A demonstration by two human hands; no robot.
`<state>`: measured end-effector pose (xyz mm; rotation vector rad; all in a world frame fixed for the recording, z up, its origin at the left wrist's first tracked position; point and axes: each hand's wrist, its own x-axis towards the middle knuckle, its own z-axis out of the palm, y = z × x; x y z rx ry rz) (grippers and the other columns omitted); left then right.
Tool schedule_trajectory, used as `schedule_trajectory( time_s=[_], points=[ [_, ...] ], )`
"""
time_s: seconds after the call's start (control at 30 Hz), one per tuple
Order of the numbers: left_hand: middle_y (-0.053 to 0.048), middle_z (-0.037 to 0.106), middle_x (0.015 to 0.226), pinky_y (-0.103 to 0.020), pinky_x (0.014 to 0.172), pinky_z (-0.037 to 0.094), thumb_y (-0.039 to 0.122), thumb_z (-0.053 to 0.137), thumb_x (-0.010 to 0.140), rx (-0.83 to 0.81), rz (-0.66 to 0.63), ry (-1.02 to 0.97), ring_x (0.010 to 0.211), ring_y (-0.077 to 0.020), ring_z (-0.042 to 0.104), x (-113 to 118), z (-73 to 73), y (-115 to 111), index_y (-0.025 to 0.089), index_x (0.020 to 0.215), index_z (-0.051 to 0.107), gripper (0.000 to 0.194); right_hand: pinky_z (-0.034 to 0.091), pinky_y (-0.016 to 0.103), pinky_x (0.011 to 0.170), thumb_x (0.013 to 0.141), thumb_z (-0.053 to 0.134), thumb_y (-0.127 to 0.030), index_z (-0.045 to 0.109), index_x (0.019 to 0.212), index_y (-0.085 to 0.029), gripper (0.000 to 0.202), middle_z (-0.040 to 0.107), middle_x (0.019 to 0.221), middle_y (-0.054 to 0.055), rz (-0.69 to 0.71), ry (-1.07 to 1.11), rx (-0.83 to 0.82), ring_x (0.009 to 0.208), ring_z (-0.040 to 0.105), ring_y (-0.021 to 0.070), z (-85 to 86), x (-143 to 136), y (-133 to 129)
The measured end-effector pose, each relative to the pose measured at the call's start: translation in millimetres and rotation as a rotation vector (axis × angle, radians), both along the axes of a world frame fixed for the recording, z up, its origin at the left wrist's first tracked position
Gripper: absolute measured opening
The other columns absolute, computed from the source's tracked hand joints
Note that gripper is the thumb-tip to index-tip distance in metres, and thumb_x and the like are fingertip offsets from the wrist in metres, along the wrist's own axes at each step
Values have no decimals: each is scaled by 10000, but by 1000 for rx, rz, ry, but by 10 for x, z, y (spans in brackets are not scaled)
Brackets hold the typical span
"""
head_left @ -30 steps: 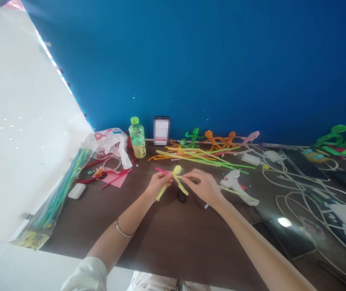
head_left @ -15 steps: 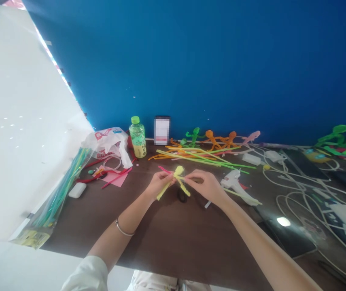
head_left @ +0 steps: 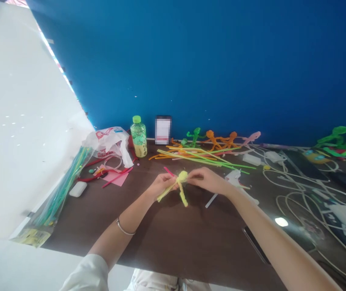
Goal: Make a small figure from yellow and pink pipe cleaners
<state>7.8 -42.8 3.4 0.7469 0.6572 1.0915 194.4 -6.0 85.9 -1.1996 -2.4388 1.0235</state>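
Observation:
Above the dark table, a small yellow pipe-cleaner figure [head_left: 183, 190] with a round wound head and hanging limbs is held between my two hands. My left hand [head_left: 161, 185] pinches it from the left side. A red-pink pipe-cleaner end [head_left: 168, 171] sticks up beyond those left fingertips. On the other side, my right hand [head_left: 204, 180] is closed at the fingertips on the figure, just beside its head. The exact grip points are partly hidden by the fingers.
Loose pipe cleaners [head_left: 203, 155] and finished figures [head_left: 212, 138] lie at the back. A glue gun [head_left: 233, 177] is partly behind my right forearm. A bottle [head_left: 139, 137] and phone [head_left: 163, 131] stand by the blue wall. Cables [head_left: 277, 178] spread rightward; bagged pipe cleaners [head_left: 60, 194] lie left.
The yellow figure has shifted slightly right and turned, its head now lower. My right hand's fingertips have come closer to the head. My left hand keeps its pinch.

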Motion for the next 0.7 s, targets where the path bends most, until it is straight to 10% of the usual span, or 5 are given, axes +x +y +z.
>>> schedule_trajectory(
  time_s=[0.3,0.7],
  points=[
    [-74,658,609,-247,596,484,368,723,582,50,-114,175,541,-121,607,39,-8,-56,91,698,652,309,362,221,495,695,554,-286,657,667,-216,128,663,673,4,148,-273,38,590,565,144,209,-161,222],
    [-29,625,536,-284,621,525,397,773,451,-89,295,89,516,-128,612,213,40,-34,90,579,571,389,299,245,474,714,499,-201,628,662,-201,138,645,677,40,-131,-481,336,597,576,171,236,-553,-121]
  ],
)
